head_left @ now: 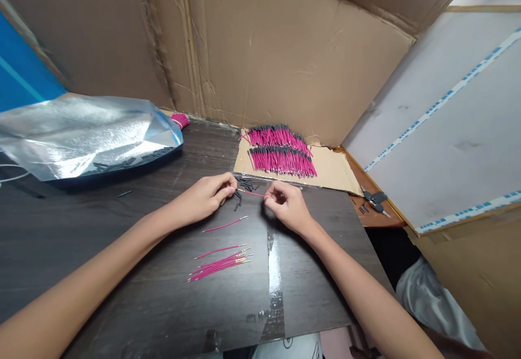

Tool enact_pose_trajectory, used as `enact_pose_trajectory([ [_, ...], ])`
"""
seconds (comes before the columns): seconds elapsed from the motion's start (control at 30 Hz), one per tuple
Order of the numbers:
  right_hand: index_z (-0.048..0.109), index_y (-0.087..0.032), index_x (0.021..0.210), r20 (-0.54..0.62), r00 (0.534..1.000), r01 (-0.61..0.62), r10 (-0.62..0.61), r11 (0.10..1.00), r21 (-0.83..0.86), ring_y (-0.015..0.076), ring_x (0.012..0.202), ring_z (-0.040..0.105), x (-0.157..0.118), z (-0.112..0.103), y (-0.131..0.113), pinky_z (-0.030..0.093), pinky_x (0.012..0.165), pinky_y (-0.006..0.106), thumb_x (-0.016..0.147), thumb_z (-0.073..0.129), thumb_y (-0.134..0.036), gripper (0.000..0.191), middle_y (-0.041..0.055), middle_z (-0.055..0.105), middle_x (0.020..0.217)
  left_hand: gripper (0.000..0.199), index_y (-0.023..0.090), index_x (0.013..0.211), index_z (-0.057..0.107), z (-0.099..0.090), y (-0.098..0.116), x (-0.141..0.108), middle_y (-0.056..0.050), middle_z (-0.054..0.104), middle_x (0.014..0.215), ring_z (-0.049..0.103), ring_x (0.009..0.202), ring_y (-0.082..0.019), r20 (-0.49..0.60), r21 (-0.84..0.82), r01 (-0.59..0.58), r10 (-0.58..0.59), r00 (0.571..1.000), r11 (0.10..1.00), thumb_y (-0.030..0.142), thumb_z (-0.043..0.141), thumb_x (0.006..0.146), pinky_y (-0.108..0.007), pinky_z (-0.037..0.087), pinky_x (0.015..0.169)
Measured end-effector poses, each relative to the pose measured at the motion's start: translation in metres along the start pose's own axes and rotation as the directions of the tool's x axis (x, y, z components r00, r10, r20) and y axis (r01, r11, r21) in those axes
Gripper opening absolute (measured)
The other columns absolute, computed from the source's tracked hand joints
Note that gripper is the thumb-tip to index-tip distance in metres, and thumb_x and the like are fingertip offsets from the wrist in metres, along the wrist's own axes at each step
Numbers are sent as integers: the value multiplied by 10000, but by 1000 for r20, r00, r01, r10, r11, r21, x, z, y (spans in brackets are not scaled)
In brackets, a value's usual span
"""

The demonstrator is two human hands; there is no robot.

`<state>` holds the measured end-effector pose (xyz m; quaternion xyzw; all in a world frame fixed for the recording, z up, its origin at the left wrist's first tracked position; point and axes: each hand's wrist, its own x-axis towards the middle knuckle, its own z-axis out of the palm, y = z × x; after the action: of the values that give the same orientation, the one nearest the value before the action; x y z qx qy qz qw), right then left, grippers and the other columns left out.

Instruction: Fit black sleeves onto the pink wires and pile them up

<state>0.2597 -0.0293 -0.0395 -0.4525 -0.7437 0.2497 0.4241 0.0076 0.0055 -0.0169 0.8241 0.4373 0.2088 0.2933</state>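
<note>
"What do the two hands have?"

"One pink wire (pixel 254 193), stretched out above the tabletop (pixel 163 299). The fingers of the right hand (pixel 285 201) are pinched closed on its right end."

"And the left?"

"The left hand (pixel 217 191) has its fingers drawn together over the wire's metal-tipped left end. Whether a black tube is in that pinch too, I can't tell; the fingertips hide it."

"What lies right by them?"

"A scatter of short black tubes (pixel 238 202), between the hands and just beside the left fingertips."

"Any more wires nearby?"

"Nearer the person, a lone wire (pixel 223 225) lies slantwise, and below it a loose bunch of pink wires (pixel 220 265), bare metal tips towards the right. A strip of clear tape (pixel 275 266) runs just right of them."

"And farther back?"

"A cardboard sheet (pixel 340 171) carries two rows of pink wires (pixel 280 162) with black ends, packed side by side."

"Left of that?"

"A silvery bag (pixel 106 131) with black pieces showing at its lower edge, and a tied bundle of pink wires (pixel 180 120) at its far right corner."
</note>
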Motion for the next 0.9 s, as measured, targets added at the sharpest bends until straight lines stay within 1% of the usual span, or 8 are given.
enact_pose_trajectory([
  [0.17,602,-203,799,-43,999,24,-26,998,-54,143,704,535,1,-3,-1,409,683,271,860,595,-203,61,-9,588,775,292,189,917,608,2,2,0,-33,673,873,572,784,-188,-20,19,-3,3,1000,1000,444,480,978,-304,422,777],
  [0.3,625,-209,827,-7,1000,6,-7,997,-79,148,708,539,1,-2,-3,418,695,275,891,595,-228,73,-2,602,790,314,193,937,660,3,1,0,-31,704,901,593,792,-190,-46,-9,22,-23,999,1000,475,524,959,-305,432,764],
  [0.5,647,-196,834,0,1000,-5,5,998,-63,138,707,536,1,-2,-2,408,694,264,916,602,-241,103,-5,609,783,318,193,974,714,3,0,-1,-21,720,842,609,698,-167,-57,-114,90,-97,994,989,480,584,929,-303,454,722],
  [0.57,654,-193,836,1,1000,-9,9,998,-63,135,703,534,1,-2,-1,405,690,260,919,608,-239,105,-8,608,777,319,195,981,732,3,-1,-1,-23,730,838,619,692,-163,-60,-138,109,-118,991,984,480,602,921,-301,461,718],
  [0.7,664,-191,830,7,1000,-13,14,997,-75,131,692,532,1,-2,-1,408,690,258,924,618,-243,117,-9,613,768,332,196,987,760,4,-1,1,-19,717,756,623,682,-162,-52,-169,143,-154,987,975,492,639,898,-288,458,685],
  [0.8,677,-191,834,17,1000,-13,15,997,-83,130,684,529,2,-1,0,415,694,258,927,619,-242,121,-8,618,767,344,190,974,767,4,0,1,-22,710,729,602,643,-151,-56,-196,159,-173,983,968,502,658,879,-275,451,642],
  [0.9,712,-197,897,18,1000,-13,15,995,-98,131,690,543,3,-1,0,426,709,261,926,628,-236,97,-6,651,793,343,183,980,765,3,2,1,-26,698,713,557,567,-134,-68,-219,177,-196,978,959,493,665,869,-265,428,569],
])
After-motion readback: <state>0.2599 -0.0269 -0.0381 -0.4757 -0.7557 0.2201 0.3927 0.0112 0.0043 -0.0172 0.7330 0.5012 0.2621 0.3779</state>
